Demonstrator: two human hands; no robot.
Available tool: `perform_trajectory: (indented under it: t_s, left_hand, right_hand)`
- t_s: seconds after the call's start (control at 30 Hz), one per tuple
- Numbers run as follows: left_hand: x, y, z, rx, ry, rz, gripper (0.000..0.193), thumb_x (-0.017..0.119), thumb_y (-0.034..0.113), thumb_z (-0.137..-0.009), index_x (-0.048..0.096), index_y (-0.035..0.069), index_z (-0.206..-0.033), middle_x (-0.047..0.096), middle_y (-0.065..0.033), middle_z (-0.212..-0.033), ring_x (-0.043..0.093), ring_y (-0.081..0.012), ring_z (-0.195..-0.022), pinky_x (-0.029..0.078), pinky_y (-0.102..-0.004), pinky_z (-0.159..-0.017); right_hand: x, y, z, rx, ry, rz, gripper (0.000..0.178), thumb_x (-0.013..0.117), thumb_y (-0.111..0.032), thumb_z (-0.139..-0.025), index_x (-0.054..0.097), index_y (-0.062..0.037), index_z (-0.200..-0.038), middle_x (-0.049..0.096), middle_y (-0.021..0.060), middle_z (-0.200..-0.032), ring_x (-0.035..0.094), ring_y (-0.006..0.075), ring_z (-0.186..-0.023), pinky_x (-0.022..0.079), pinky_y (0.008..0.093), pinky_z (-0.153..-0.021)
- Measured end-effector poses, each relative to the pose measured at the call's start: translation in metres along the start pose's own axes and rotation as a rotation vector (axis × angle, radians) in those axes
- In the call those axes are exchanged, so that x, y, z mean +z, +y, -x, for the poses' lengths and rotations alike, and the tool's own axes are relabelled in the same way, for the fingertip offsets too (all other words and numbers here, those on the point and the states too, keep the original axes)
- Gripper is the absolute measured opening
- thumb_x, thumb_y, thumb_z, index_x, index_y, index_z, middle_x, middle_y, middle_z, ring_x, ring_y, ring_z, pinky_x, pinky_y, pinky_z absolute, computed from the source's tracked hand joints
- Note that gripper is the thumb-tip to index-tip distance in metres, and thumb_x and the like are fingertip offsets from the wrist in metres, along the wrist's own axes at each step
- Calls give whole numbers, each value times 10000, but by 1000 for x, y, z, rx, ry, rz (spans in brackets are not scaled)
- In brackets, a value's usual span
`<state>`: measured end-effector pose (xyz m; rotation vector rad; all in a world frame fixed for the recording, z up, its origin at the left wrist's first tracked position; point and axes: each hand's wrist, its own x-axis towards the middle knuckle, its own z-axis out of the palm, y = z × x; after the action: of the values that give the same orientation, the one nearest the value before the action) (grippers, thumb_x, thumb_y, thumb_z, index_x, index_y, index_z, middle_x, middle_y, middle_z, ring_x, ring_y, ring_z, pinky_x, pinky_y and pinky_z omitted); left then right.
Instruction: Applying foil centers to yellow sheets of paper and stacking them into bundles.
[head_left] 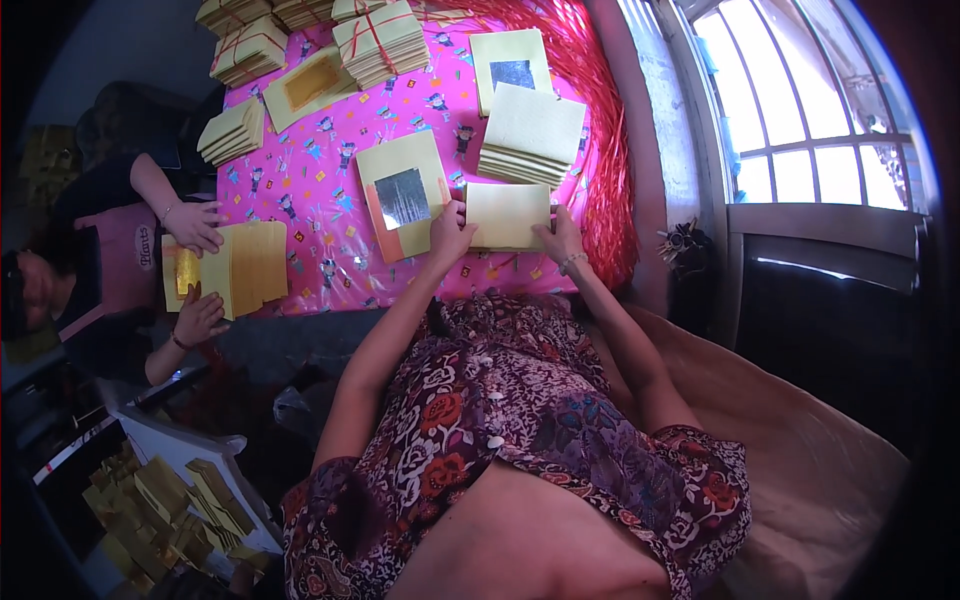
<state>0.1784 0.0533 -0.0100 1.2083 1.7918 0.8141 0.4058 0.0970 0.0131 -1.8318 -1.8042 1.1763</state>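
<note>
Flat at the near edge of the table lies a folded yellow sheet of joss paper point(508, 215), perhaps several layers thick. My left hand point(453, 235) grips its left side, fingers closed on the edge. At its lower right corner my right hand point(562, 238) pinches the other side, wrist in a bracelet. Just left of my left hand is an unfolded joss paper sheet point(403, 195) with a silver foil square and an orange band. Beyond my hands rests a stack of folded joss paper point(533, 130), partly over another silver-foil sheet point(508, 62).
A co-worker point(110, 250) at the left handles a gold-foil sheet point(240, 268). Tied bundles point(382, 42) and a small folded stack point(232, 132) sit on the pink patterned tablecloth point(330, 260). Red plastic strands point(605, 150) line the right edge, by a barred window point(810, 110).
</note>
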Motion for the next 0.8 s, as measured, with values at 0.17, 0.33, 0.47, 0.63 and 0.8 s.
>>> perform_trajectory:
  t_s: [0.17, 0.33, 0.47, 0.63, 0.8]
  left_hand:
    - [3, 1, 3, 20, 28, 6, 302, 690, 112, -711, 514, 41, -945, 625, -117, -704, 630, -278, -657, 490, -384, -607]
    - [3, 12, 12, 106, 124, -185, 318, 588, 50, -720, 433, 3, -994, 547, -227, -922, 558, -395, -847, 453, -473, -744]
    - [-3, 33, 21, 123, 156, -209, 374, 560, 55, -713, 404, -10, -1047, 510, -254, -968, 516, -418, -909, 422, -486, -812]
    - [-23, 29, 28, 177, 215, -2, 339, 526, 106, -828, 425, -3, -1133, 527, -214, -958, 533, -367, -896, 435, -435, -795]
    - [-80, -11, 38, 200, 319, -119, 351, 447, -58, -787, 491, 33, -1123, 548, -170, -979, 581, -308, -883, 479, -363, -749]
  right_hand:
    - [3, -10, 5, -50, 34, 144, 468, 685, -159, -747, 468, 9, -1127, 573, 211, -1007, 573, 362, -922, 459, 427, -777]
    - [4, -12, 6, -215, 162, 213, 533, 703, -145, -717, 450, 18, -1156, 513, 222, -1035, 509, 379, -978, 434, 428, -832]
    - [-9, -17, 9, -332, 215, 244, 505, 716, -160, -700, 491, 2, -1122, 505, 218, -1011, 496, 376, -955, 429, 433, -819]
    - [-33, -72, 9, -501, 314, 296, 337, 673, -115, -749, 540, -26, -1046, 512, 171, -951, 494, 331, -893, 414, 402, -783]
    - [-14, -131, -2, -731, 73, 223, 239, 668, -117, -749, 578, -70, -965, 562, 106, -864, 544, 293, -835, 431, 402, -742]
